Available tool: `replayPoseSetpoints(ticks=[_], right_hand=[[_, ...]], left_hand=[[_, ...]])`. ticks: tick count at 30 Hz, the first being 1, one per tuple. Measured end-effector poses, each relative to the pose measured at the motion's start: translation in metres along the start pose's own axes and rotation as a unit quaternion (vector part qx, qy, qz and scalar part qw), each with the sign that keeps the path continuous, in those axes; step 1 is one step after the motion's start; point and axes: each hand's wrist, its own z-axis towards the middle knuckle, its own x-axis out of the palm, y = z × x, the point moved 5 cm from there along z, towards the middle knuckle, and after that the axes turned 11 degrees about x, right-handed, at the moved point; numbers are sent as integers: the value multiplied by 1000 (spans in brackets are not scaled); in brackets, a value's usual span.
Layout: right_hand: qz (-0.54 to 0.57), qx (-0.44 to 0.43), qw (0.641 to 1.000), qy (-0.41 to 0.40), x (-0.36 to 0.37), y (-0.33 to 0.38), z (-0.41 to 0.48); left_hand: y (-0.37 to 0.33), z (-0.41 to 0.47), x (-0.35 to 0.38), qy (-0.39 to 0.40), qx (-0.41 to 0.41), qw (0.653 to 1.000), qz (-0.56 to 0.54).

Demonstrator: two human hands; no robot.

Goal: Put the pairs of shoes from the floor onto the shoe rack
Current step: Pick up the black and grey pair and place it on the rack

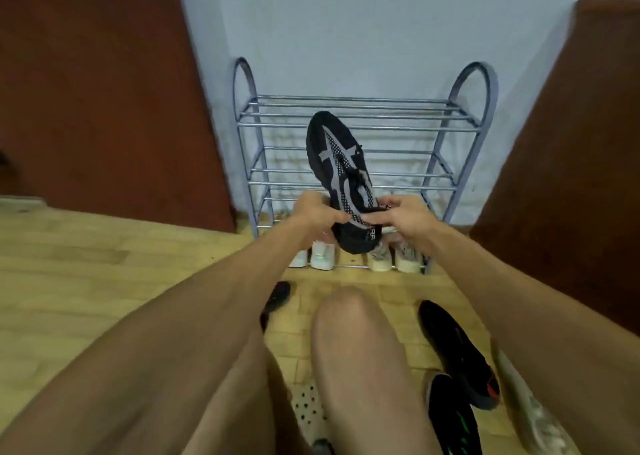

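Before the grey metal shoe rack (363, 122), both hands' fingers (332, 216) grip a black knit sneaker (341, 174); pale pairs (322, 254) shelved, dark shoes (457, 350) remain on the floor.

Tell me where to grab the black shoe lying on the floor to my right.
Grip the black shoe at its heel collar, reaching down from above with the right hand. It lies upright, toe pointing away towards the rack, so the opening faces up and lets fingers hook inside.

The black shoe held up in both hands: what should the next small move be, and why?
Probably ease the black shoe forward and set it on a free shelf of the shoe rack. Both the left hand and right hand grip its heel end, its toe already points at the bare upper bars, and light shoes fill the bottom shelf.
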Motion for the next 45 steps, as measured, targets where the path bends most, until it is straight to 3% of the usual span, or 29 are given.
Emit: replayPoseSetpoints(ticks=[6, 11, 16, 20, 28, 33, 36, 39, 45], right_hand=[[-68, 4, 991, 112, 105, 49, -15], [-222, 22, 967, 122, 198, 48, -26], [-211, 42, 971, 103, 258, 10, -18], [-223, 74, 969, 80, 276, -30, 2], [-324, 67, 940, 82, 258, -73, 51], [-308, 97, 943, 74, 244, -100, 92], [-291, 121, 946, 77, 238, -112, 110], [-282, 140, 946, 83, 231, -122, 127], [-252, 181, 947, 85, 234, -128, 145]], left_hand=[[8, -48, -110, -70, 8, 997, -15], [67, -89, -169, -128, -30, 990, -60], [142, -115, -191, -152, -79, 977, -127], [196, -124, -191, -99, -118, 973, -171], [295, -124, -202, -16, -281, 959, 42], [338, -89, -185, -10, -316, 946, 71], [366, -73, -184, -14, -318, 937, 142], [391, -65, -178, 13, -336, 917, 212], [425, -63, -163, 48, -399, 881, 251]])
